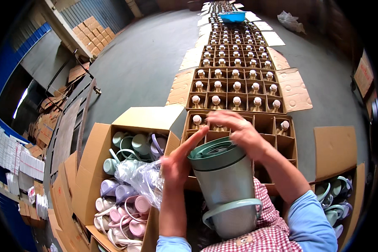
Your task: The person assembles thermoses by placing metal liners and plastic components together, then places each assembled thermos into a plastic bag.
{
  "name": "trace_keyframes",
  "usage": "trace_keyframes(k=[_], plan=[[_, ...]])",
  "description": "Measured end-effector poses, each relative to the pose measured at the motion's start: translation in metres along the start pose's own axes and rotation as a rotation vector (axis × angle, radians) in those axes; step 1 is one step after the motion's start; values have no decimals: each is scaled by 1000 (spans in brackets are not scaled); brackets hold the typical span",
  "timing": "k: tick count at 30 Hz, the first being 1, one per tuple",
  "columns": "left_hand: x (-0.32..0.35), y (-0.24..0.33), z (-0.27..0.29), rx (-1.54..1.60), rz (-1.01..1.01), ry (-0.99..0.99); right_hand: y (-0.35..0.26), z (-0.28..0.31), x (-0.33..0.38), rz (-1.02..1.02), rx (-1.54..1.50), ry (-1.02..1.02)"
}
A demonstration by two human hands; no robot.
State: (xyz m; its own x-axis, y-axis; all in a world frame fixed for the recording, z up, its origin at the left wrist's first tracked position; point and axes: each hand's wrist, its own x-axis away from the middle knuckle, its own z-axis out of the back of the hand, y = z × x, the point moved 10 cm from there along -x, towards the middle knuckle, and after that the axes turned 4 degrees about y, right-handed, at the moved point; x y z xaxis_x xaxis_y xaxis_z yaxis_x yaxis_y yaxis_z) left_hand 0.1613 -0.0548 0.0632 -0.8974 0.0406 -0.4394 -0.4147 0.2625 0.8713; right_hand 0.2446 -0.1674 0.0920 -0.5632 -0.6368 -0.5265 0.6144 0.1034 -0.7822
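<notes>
Rows of divided brown cardboard cartons (235,90) stand filled; nearest carton (281,143) mostly empty. Left hand (178,161) steadies, right hand (239,132) grips the sage-green plastic jug (224,185).

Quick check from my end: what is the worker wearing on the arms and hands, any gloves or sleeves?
No gloves: the left hand and right hand are bare, with no rings or watch that I can see. Both forearms are bare too. Light blue sleeves are pushed up near the elbows. A red and white checked apron covers the front.
</notes>
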Motion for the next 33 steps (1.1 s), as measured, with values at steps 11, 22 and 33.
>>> trace_keyframes(k=[11, 22, 33], plan=[[-20, -20, 9, 246, -35, 147, -6, 3, 0, -54, 91, -164], [-19, 33, -14, -571, -153, 143, 75, -21, -7, -215, -879, 59], [-40, 17, 95, -511, 61, 748, 277, 24, 31, -641, 764, 78]])
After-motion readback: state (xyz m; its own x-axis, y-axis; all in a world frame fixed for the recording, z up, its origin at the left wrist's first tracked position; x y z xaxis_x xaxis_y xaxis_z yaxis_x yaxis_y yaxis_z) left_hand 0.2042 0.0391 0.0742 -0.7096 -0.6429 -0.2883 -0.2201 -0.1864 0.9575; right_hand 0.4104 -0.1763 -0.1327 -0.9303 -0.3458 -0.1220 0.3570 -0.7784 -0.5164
